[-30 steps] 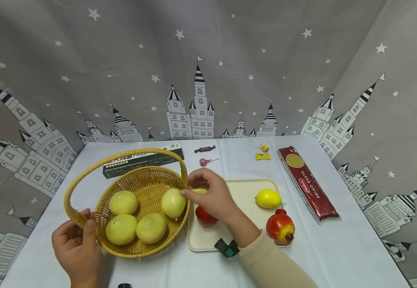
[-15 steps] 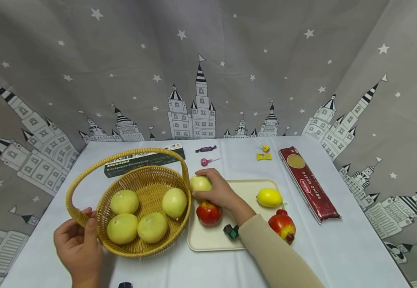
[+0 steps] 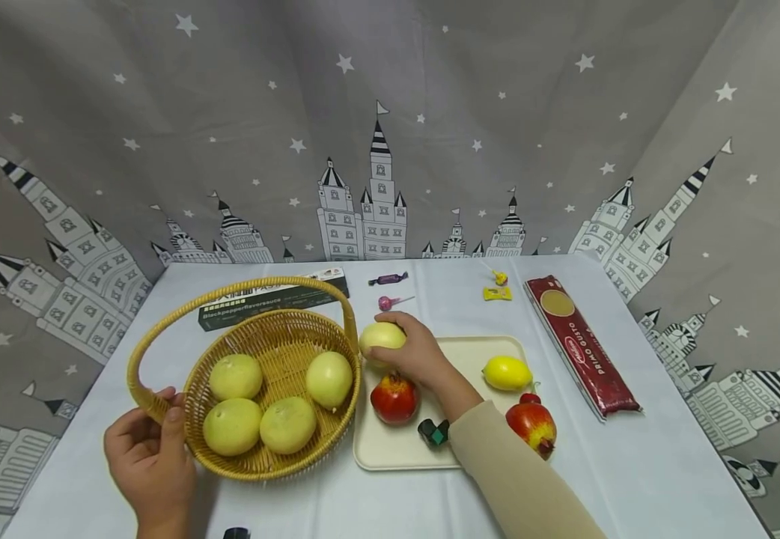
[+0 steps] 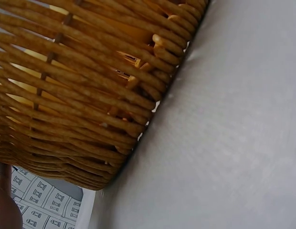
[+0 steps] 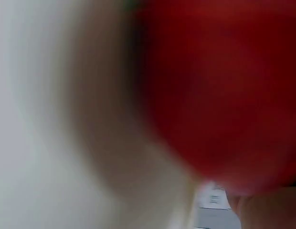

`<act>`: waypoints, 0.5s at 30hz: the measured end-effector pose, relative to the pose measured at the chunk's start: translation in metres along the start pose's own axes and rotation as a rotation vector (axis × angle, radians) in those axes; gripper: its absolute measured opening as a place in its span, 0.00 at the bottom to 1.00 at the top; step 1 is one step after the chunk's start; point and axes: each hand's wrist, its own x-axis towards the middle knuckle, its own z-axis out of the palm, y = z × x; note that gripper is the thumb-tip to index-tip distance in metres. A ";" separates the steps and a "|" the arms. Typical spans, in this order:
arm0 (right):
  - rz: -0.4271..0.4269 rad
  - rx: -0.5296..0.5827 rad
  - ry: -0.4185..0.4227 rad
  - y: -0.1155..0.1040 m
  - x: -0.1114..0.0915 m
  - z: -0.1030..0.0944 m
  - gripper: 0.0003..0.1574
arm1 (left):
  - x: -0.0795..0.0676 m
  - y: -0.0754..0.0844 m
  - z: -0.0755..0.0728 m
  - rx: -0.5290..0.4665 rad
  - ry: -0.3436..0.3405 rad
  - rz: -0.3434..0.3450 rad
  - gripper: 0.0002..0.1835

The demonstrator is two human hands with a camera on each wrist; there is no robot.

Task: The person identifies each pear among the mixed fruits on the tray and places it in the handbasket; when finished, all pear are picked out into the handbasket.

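Observation:
A wicker basket with a tall arched handle stands on the left, holding several pale yellow-green round fruits. My left hand grips the foot of the handle at the basket's left side. The woven wall fills much of the left wrist view. My right hand holds another pale yellow-green fruit at the back left corner of a cream tray, beside the basket's right rim. Whether this fruit touches the tray is unclear. Just in front lies a red pomegranate, large and blurred in the right wrist view.
A lemon lies on the tray, with a second pomegranate at its right edge and a dark green-black object near my sleeve. Behind are a green box, a lollipop and wrapped candies. A red packet lies right.
My right hand has moved from the basket's right rim onto the fruit at the tray's corner and taken hold of it. The left hand has stayed on the basket handle.

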 end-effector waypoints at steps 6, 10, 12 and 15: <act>-0.060 0.146 -0.006 -0.040 -0.025 -0.018 0.34 | -0.002 0.001 -0.001 0.130 0.001 -0.015 0.19; -0.173 0.142 -0.158 -0.070 -0.042 -0.010 0.34 | -0.003 0.003 -0.002 0.236 0.015 -0.016 0.18; -0.239 0.122 -0.225 -0.083 -0.045 0.001 0.34 | -0.002 0.003 -0.001 0.233 0.014 -0.007 0.18; -0.298 0.119 -0.280 -0.096 -0.040 0.025 0.34 | -0.001 0.001 0.001 0.082 0.018 0.000 0.19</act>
